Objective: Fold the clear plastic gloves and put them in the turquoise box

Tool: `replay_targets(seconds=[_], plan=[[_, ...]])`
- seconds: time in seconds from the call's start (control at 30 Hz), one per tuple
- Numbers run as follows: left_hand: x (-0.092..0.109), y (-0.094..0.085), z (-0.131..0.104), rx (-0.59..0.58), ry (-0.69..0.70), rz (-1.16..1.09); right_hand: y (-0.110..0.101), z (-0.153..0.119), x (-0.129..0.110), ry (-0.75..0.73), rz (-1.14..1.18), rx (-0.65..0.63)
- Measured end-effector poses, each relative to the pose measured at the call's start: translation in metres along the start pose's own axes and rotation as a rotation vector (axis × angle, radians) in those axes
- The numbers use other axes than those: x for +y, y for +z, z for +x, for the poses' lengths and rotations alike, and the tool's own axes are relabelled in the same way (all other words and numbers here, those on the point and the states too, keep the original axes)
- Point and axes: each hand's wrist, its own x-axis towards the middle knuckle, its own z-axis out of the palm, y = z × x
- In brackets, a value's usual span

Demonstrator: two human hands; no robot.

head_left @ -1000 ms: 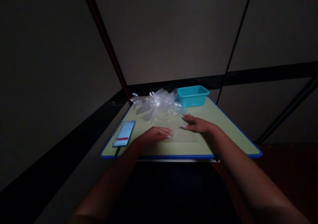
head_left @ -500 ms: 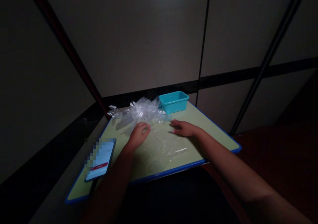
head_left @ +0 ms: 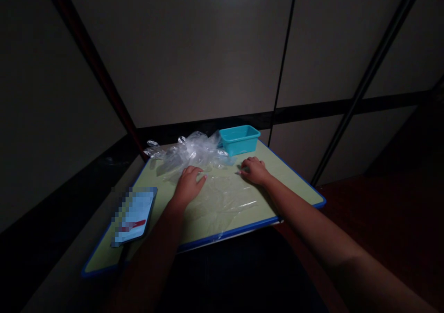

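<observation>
A clear plastic bag lies spread flat on the table in front of me, its lower end reaching the near edge. At its upper left my left hand rests with the thumb apart from the fingers. My right hand is at the bag's upper right corner, fingers curled and thumb close against them on the film. Just beyond my left hand sits a crumpled heap of clear plastic bags.
A turquoise plastic basket stands at the table's back edge, beside the heap. At the left a phone lies with its screen lit. The yellow table has a blue rim. Dark-framed wall panels rise behind it.
My right hand has curled its fingers and shifted slightly up. My left hand has moved a little left, its thumb now farther from the fingers. The bag's near end reaches lower, to the table edge.
</observation>
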Motion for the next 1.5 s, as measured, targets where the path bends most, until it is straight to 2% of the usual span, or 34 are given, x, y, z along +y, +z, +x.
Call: replay_targets(seconds=[0.07,0.13,0.27,0.37,0.5,0.63,0.77,1.3,1.43,1.5], plan=[[0.009,0.002,-0.001,-0.019,0.053,-0.051,0.002,-0.001,-0.003,-0.015,0.002,0.021],[0.020,0.004,-0.002,-0.093,0.124,-0.081,0.003,-0.002,-0.006,-0.069,0.043,0.000],[0.041,0.011,-0.006,-0.387,0.280,-0.066,0.007,-0.010,-0.021,-0.279,0.140,-0.223],[0.049,0.016,-0.009,-0.524,0.262,-0.052,0.009,-0.015,-0.032,-0.350,0.118,-0.343],[0.048,0.019,-0.011,-0.593,0.200,-0.031,0.010,-0.017,-0.039,-0.363,0.056,-0.377],[0.046,0.019,-0.011,-0.602,0.183,-0.032,0.009,-0.018,-0.039,-0.358,0.019,-0.389],[0.039,0.018,-0.009,-0.591,0.110,-0.033,0.008,-0.018,-0.038,-0.352,0.006,-0.376],[-0.015,0.008,-0.001,-0.519,-0.187,0.092,0.004,-0.016,-0.037,-0.326,0.039,-0.400],[-0.017,0.004,0.001,-0.485,-0.243,0.113,0.004,-0.016,-0.037,-0.322,0.037,-0.406],[-0.012,0.003,0.001,-0.424,-0.243,0.125,0.003,-0.017,-0.038,-0.320,0.037,-0.400]])
